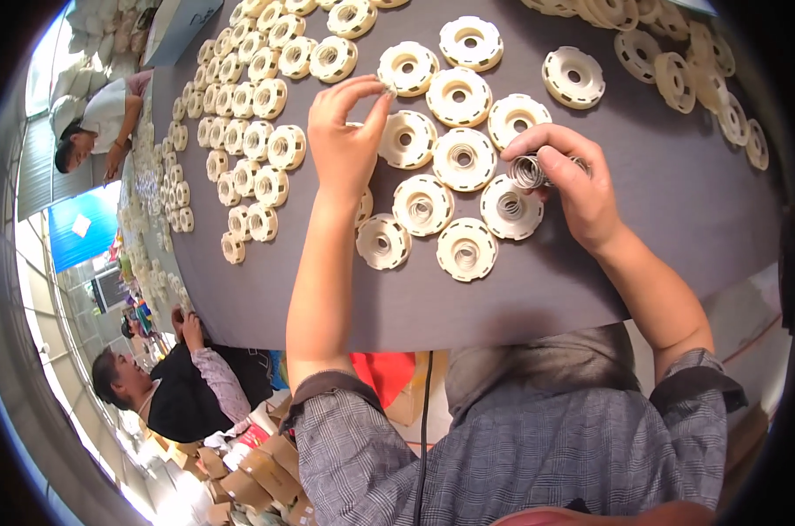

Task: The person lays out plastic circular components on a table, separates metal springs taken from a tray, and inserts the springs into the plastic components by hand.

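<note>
Several cream round plastic discs with notched rims and a centre hole lie before me on the table. My right hand (583,182) is closed around several metal coil springs (527,172), whose ends stick out at the thumb. Below it lies a disc with a spring (510,205) standing in its middle. My left hand (348,123) pinches thumb and forefinger at the edge of a disc (408,67); something small and greyish shows there, too small to name. Nearby, the disc (459,97) has a bare centre hole, while the disc (463,159) carries a spring.
On the left of the grey table (538,302) stand rows of discs with springs (269,98). Loosely heaped discs (675,81) lie at the far right. A blue box (185,28) stands at the back left. Two people sit along the left side, with cardboard boxes (255,478) below.
</note>
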Demonstrator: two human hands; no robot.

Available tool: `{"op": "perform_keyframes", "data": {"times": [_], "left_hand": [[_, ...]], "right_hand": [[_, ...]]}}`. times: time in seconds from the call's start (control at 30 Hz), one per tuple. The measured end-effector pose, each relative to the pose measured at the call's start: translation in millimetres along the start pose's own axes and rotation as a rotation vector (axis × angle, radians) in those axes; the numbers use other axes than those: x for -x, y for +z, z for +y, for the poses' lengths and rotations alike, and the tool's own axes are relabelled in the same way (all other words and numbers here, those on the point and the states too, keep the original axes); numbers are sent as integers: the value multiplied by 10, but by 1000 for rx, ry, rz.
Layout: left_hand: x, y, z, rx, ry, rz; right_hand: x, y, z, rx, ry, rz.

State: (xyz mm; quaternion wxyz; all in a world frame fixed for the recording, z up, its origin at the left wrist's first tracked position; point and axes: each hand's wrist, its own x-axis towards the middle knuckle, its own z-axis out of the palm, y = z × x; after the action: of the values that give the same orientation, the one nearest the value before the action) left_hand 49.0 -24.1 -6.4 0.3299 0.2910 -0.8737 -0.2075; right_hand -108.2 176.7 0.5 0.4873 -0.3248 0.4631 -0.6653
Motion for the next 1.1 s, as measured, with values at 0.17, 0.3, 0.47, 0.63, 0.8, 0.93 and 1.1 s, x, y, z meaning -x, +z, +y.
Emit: {"op": "perform_keyframes", "data": {"times": [0.17, 0.3, 0.47, 0.63, 0.8, 0.93, 1.1], "left_hand": [[-227, 197, -116, -90, 131, -14], [-234, 232, -87, -202, 214, -46], [110, 83, 745, 331, -20, -204], [395, 102, 1174, 332, 96, -377], [739, 159, 1067, 634, -138, -89], [720, 132, 1102, 547, -43, 39], [669, 32, 1008, 648, -81, -252]], "right_hand": [[6, 12, -9, 0, -8, -4], [-15, 10, 97, 13, -142, 12], [-20, 5, 36, -33, 267, -81], [2, 85, 91, -75, 142, -96], [29, 124, 2, -110, 265, -258], [31, 77, 53, -101, 350, -318], [19, 27, -19, 37, 375, -370]]}}
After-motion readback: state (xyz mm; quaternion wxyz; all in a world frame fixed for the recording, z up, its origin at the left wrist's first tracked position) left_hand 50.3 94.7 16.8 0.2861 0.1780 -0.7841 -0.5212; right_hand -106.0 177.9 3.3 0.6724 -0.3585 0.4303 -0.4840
